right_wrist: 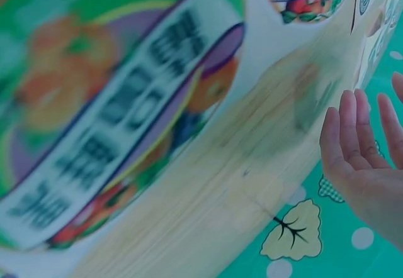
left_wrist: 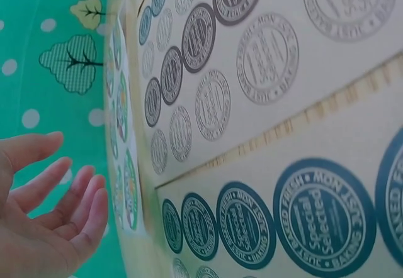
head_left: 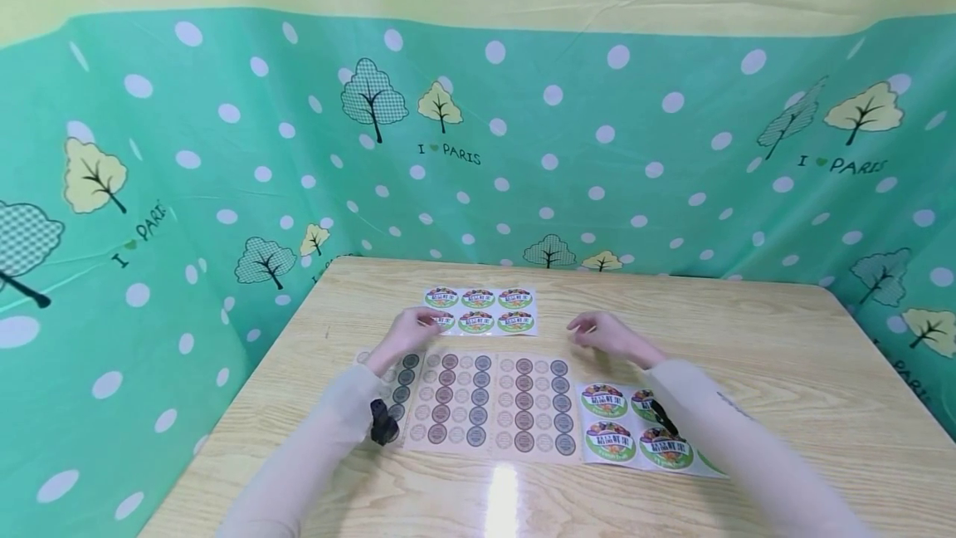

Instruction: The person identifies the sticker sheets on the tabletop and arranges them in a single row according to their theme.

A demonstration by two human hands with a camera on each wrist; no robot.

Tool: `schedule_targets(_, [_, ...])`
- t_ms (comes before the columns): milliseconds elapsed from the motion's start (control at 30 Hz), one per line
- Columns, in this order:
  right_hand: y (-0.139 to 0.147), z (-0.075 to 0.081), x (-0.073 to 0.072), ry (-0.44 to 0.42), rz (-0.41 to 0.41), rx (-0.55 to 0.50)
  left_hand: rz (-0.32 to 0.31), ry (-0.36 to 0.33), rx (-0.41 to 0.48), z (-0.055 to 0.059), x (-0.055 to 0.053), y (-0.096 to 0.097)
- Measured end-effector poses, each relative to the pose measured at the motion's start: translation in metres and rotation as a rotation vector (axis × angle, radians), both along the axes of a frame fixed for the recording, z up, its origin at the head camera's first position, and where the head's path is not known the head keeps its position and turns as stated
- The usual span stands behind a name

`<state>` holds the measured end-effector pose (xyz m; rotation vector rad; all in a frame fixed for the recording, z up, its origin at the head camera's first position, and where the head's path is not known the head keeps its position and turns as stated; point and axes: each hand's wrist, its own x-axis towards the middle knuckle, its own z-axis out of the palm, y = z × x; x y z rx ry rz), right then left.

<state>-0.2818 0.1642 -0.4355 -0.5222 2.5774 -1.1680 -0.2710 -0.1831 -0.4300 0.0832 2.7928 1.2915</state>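
Note:
My left hand (head_left: 413,329) hovers by the left edge of a sheet of oval fruit stickers (head_left: 478,310) at the back of the table. Its fingers are loosely bent, and the left wrist view shows nothing held. To the right of that sheet, my right hand (head_left: 607,334) hangs above the wood with relaxed fingers (right_wrist: 348,117), also holding nothing. Below the hands lie sheets of round bakery stickers (head_left: 454,401), side by side in brown, blue-grey and pale columns. Another sheet of fruit stickers (head_left: 610,441) lies at their right, partly hidden by my right forearm.
The sheets lie flat on a light wooden table (head_left: 747,339). A green dotted curtain (head_left: 553,189) with printed trees hangs behind the table and along its sides. A bright glare (head_left: 502,496) shows near the front.

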Motion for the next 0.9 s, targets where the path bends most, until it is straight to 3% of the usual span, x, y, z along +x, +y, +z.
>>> schedule_targets(167, [-0.011, -0.003, -0.009, -0.011, -0.034, -0.008, 0.032, -0.022, 0.017, -0.002, -0.004, -0.007])
schedule_targets(600, [-0.036, -0.009, -0.027, -0.050, -0.186, -0.045, 0.084, 0.037, 0.001, -0.014, -0.026, -0.018])
schedule_targets(900, [-0.053, -0.016, -0.034, -0.077, -0.241, -0.081, 0.145, -0.028, -0.010, -0.018, -0.032, -0.019])
